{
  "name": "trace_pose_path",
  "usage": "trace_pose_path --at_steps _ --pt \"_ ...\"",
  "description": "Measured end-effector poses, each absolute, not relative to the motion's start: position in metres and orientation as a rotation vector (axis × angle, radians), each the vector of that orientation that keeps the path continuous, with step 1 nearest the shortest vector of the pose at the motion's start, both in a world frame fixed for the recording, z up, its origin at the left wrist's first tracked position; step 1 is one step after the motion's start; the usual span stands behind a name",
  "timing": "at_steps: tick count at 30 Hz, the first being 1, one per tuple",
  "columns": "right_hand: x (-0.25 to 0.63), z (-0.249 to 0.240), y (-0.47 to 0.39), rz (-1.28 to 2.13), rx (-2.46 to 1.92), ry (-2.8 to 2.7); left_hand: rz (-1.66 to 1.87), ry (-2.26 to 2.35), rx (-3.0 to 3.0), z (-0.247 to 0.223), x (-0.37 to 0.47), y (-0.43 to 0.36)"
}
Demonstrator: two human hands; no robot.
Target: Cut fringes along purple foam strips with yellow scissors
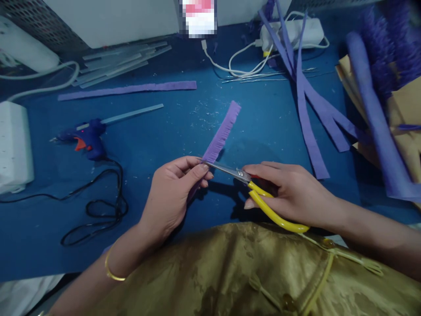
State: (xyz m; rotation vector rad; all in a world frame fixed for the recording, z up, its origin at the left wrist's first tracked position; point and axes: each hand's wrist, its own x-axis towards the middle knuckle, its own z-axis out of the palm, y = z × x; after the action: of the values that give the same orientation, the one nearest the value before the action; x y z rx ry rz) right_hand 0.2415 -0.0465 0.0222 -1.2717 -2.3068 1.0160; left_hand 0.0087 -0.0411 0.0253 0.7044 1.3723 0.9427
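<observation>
A blue work surface [269, 127] lies under my hands, scattered with small scraps. My left hand [171, 197] pinches the near end of a fringed purple paper strip [221, 134] between thumb and fingertips; the strip rises away from me, tilted up and to the right above the table. My right hand [292, 191] is closed around the yellow-handled metal scissors [259, 193], whose blades point left and meet the strip just beside my left fingertips. To the left a blue hot-glue gun [87, 138] lies on its side with its black cord [98, 206] looped near it. Beyond it are a long flat purple strip [128, 90] and clear glue sticks [118, 63]. Several plain purple strips [309, 105] fan out at the right, near a white power strip [296, 30].
</observation>
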Motion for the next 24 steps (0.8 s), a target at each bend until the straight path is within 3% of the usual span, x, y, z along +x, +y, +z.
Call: trace_pose_path --at_steps 24 --pt "0.2428 0.0248 -0.0461 1.064 -1.248 -2.303 0.893 1.311 0.633 0.0298 0.0084 -0.0385"
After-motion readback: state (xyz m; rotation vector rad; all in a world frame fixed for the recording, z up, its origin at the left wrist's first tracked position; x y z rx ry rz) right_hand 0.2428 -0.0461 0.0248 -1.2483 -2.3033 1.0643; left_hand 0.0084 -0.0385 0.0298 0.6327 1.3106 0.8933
